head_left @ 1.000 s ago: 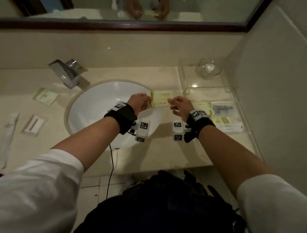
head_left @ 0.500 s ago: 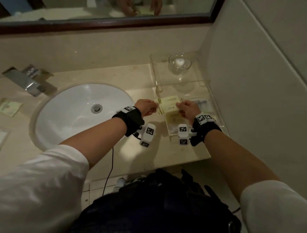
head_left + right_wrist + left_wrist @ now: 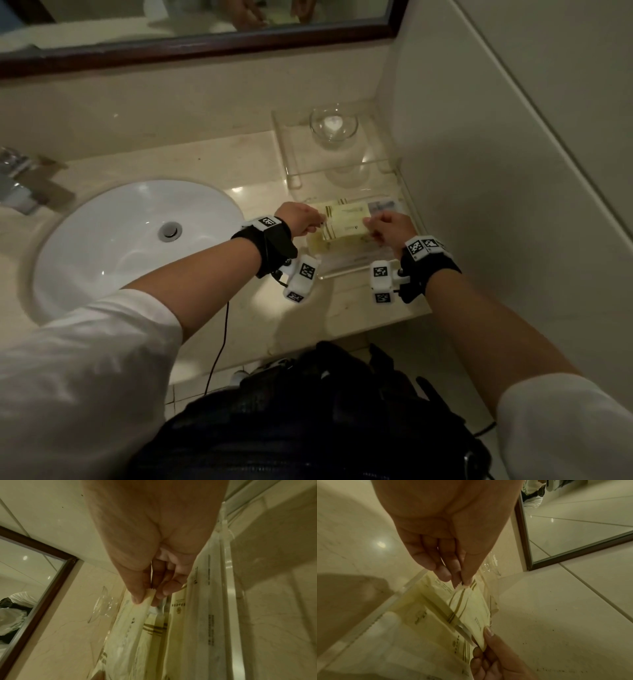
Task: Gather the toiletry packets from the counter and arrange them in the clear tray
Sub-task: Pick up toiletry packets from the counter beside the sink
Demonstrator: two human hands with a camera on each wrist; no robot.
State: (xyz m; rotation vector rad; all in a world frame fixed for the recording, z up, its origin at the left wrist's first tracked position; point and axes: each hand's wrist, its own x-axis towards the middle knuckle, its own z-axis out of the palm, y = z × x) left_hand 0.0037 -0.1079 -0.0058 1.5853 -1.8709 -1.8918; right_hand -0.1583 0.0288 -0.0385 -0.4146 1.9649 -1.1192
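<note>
2 hands, left hand [image 3: 297, 219] and right hand [image 3: 388, 226], pinch packet [image 3: 346, 222] above clear tray [image 3: 352, 269].

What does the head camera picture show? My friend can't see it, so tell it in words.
Two hands, the left hand and right hand, each pinch one end of a pale yellow packet over a clear tray on a bathroom counter. A white sink lies to the left, and a glass bowl stands behind.

A white basin [image 3: 130, 236] is sitting sunk into the beige counter [image 3: 239, 164], its drain [image 3: 169, 230] showing at centre. A chrome tap [image 3: 20, 185] is poking in at far left. A dark-framed mirror [image 3: 205, 41] is running along the wall above, and a glass bowl [image 3: 334, 125] is resting upright in the back corner.
</note>
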